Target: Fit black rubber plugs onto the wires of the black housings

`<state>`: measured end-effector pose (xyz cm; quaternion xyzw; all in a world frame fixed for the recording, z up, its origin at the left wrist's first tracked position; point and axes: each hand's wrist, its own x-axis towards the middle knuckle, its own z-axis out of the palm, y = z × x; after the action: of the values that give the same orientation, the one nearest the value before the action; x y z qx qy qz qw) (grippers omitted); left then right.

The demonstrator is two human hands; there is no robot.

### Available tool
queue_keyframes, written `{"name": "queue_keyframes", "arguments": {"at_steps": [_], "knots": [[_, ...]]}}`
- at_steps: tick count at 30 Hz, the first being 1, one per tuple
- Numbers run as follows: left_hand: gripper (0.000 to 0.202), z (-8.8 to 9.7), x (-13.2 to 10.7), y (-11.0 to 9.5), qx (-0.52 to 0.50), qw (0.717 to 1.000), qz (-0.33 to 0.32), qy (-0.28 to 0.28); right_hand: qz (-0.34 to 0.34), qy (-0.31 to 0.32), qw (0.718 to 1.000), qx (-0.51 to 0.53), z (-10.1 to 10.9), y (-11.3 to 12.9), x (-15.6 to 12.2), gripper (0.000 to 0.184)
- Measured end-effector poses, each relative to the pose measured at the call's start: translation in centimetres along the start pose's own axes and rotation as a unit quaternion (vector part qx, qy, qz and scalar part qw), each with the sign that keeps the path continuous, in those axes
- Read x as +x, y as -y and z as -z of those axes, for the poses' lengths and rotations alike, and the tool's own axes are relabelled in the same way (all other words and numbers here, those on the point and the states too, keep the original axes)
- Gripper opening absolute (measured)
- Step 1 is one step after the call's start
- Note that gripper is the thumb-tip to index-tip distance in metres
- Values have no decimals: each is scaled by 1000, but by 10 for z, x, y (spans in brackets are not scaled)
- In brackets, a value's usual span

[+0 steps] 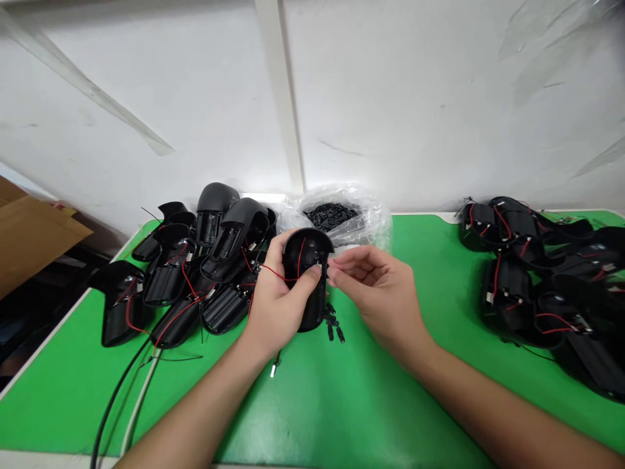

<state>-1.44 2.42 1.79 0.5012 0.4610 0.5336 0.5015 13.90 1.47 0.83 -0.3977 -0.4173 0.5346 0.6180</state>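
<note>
In the head view, my left grip [276, 299] is closed around a black plastic housing [306, 251], held just above the green bench [371, 404], its long axis running nearly straight away from me with a slight lean. The left thumb lies across the housing's face, over a loop of red wire [279, 275]. My right grip [378, 296] comes in from the other side, and its fingertips [334, 271] pinch together at the housing's right edge, just beside a small pale piece [319, 264]. Whether they hold something fine, I cannot tell from here. Nothing stands between those fingertips and the housing. Just below it, a few small black parts [333, 324] lie on the bench, and behind it sits a clear plastic bag [371, 225] of black pieces. To the left is a heap of black battery-holder housings [168, 277] trailing red wires, to the right a second heap [508, 286], and a black cable [113, 397] runs off the near left.
</note>
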Motion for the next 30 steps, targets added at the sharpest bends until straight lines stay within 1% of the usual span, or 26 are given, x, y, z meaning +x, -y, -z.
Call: {"name": "queue_keyframes", "arguments": {"at_steps": [4,6,9,11,14,16,18,20,22,23,25,27,28,30], "knots": [[45,2,-1,3,32,999,-27,2,-35,-1,999,37,0,0,1,27],[46,2,-1,3,30,999,-19,2,-61,2,996,63,1,0,2,30],[44,1,-2,-2,-23,999,45,11,-93,31,990,105,5,-3,4,38],[44,0,-2,-9,-58,993,98,13,-93,63,987,117,7,-5,6,41],[47,1,-4,-20,-89,981,170,21,-44,111,988,95,8,-7,7,39],[52,3,-5,-26,-108,967,223,60,8,149,987,63,8,-8,7,44],[59,5,-8,-29,-125,949,267,113,63,193,979,35,9,-9,7,54],[61,5,-10,-30,-138,935,292,145,100,229,968,16,11,-10,7,64],[58,2,-12,-29,-157,931,296,143,102,255,961,16,14,-11,7,71],[55,1,-12,-28,-171,932,290,133,89,267,959,23,15,-12,8,72],[53,-2,-12,-26,-202,938,259,110,51,284,956,49,16,-13,8,72],[57,-3,-11,-24,-203,946,232,105,15,285,955,82,16,-13,8,71],[62,-2,-10,-23,-195,949,222,114,2,285,954,97,16,-13,8,70],[74,2,-9,-23,-169,952,204,155,-18,295,948,116,16,-11,9,71]]}}
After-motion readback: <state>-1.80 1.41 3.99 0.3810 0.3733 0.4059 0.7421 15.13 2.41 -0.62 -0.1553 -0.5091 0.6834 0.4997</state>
